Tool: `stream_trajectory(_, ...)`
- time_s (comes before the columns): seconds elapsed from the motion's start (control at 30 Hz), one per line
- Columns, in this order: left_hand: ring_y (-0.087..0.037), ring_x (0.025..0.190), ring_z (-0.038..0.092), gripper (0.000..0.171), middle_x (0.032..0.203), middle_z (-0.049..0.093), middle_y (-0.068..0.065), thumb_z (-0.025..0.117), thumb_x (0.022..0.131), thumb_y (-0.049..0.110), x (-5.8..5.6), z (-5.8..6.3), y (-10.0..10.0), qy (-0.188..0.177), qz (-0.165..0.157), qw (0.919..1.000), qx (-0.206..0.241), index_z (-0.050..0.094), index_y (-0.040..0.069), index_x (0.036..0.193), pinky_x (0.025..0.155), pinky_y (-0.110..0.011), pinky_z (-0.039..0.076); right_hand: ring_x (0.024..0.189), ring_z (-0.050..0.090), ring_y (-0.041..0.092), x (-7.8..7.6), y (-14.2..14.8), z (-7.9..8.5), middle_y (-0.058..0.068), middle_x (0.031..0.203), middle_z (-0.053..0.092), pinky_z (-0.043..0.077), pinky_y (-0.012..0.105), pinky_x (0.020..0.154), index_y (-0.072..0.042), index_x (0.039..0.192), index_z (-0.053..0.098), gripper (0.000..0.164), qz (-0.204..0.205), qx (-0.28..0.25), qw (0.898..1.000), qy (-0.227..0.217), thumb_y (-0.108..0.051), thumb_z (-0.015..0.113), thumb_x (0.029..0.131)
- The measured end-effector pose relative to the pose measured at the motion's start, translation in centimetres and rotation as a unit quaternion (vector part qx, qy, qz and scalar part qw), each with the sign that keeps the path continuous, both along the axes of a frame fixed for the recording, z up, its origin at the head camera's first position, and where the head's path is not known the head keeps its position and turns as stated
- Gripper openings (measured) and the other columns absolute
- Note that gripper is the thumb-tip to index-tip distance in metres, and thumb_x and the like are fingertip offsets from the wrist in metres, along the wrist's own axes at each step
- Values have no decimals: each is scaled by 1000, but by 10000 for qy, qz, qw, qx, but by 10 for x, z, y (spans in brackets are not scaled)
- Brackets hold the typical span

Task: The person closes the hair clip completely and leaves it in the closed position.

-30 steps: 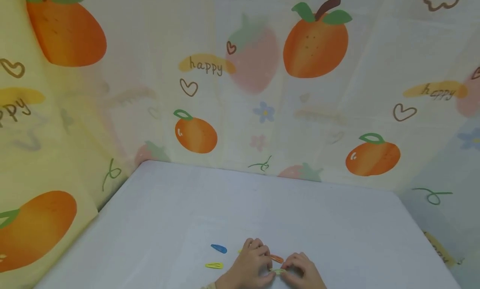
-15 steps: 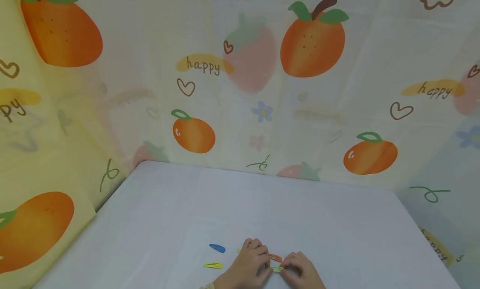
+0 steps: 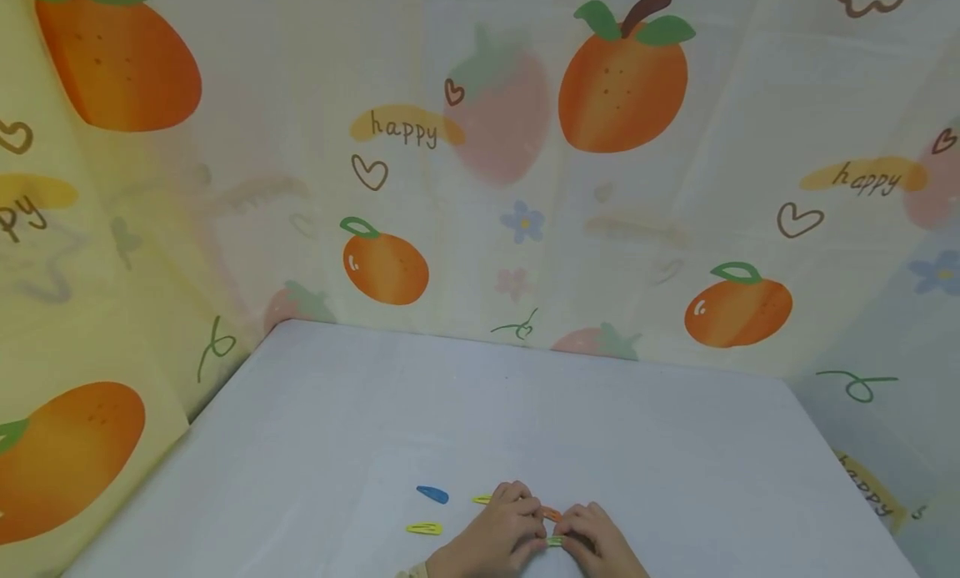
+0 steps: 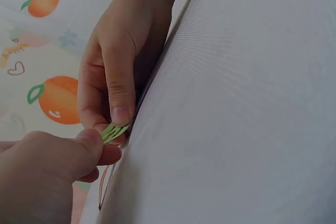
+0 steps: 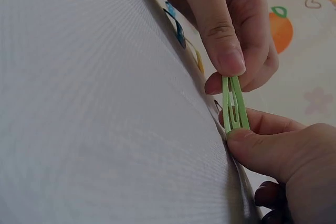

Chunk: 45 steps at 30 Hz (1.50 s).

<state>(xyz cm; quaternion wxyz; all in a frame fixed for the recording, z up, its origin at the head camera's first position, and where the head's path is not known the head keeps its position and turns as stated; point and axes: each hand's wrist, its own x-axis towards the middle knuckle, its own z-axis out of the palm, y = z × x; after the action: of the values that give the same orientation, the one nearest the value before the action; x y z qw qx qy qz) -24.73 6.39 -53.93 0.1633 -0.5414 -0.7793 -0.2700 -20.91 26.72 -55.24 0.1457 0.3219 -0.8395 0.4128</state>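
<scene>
1. A person's left hand [image 3: 498, 532] and right hand [image 3: 596, 545] meet at the near edge of a white table [image 3: 525, 411], each pinching one end of a green hair clip [image 3: 554, 541] between thumb and forefinger.
2. In the right wrist view, the green hair clip [image 5: 233, 103] stands on edge just above the table surface, its slotted face showing, with curled fingertips closed on both ends.
3. In the left wrist view, the green hair clip [image 4: 113, 131] is mostly covered by the two thumbs.
4. An orange hair clip [image 3: 551, 514] lies on the table just beyond the green hair clip, partly hidden by the fingers.
5. To the left of the green hair clip lie a yellow hair clip [image 3: 424, 528] and, farther back, a blue hair clip [image 3: 432, 495]; another yellow clip [image 3: 482, 500] peeks out beside the left hand.
6. A fruit-print curtain [image 3: 480, 169] rises behind the table.
</scene>
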Motion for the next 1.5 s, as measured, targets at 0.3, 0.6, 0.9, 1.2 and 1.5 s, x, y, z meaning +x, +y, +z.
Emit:
stream_trajectory(0.3, -5, 87, 39, 15, 85, 53, 13, 58, 86, 22, -3, -4, 0, -265, -25, 9995, 153, 68, 20, 75, 77, -22, 30, 67, 41, 6, 3, 0, 8, -4, 79, 60, 33, 17, 57, -14, 81, 63, 19, 51, -191, 9994, -300, 5, 62, 77)
stream_trajectory(0.6, -3, 89, 38, 15, 90, 58, 11, 58, 86, 25, -1, 0, 0, -1602, -17, 9853, 599, 68, 16, 79, 79, -22, 30, 64, 44, 9, 2, 7, 10, 1, 78, 58, 38, 23, 53, -7, 86, 64, 19, 578, -898, 9905, -861, 10, 57, 80)
stream_trajectory(0.9, -2, 87, 38, 13, 86, 55, 17, 63, 83, 30, -1, 1, 0, -1071, 285, 9925, 512, 68, 21, 75, 78, -22, 31, 73, 51, 5, 2, 9, 5, -3, 86, 59, 43, 22, 63, -1, 95, 61, 11, 629, -1386, 9692, -1937, -1, 55, 86)
stream_trajectory(1.2, -4, 84, 39, 10, 83, 54, 13, 69, 76, 32, 0, 2, -1, 24, 557, 9982, 209, 70, 22, 77, 79, -22, 30, 67, 44, 3, 3, 1, -3, -6, 77, 55, 39, 22, 55, -11, 89, 61, 10, 90, -912, 9874, -1290, -5, 62, 81)
stream_trajectory(1.5, -5, 80, 38, 10, 80, 53, 14, 70, 75, 32, -2, 1, -1, 364, 560, 9977, 126, 71, 23, 74, 76, -20, 29, 59, 36, 2, 2, -3, -4, -17, 69, 49, 30, 20, 48, -19, 82, 63, 15, -388, -495, 9977, -261, -11, 71, 73)
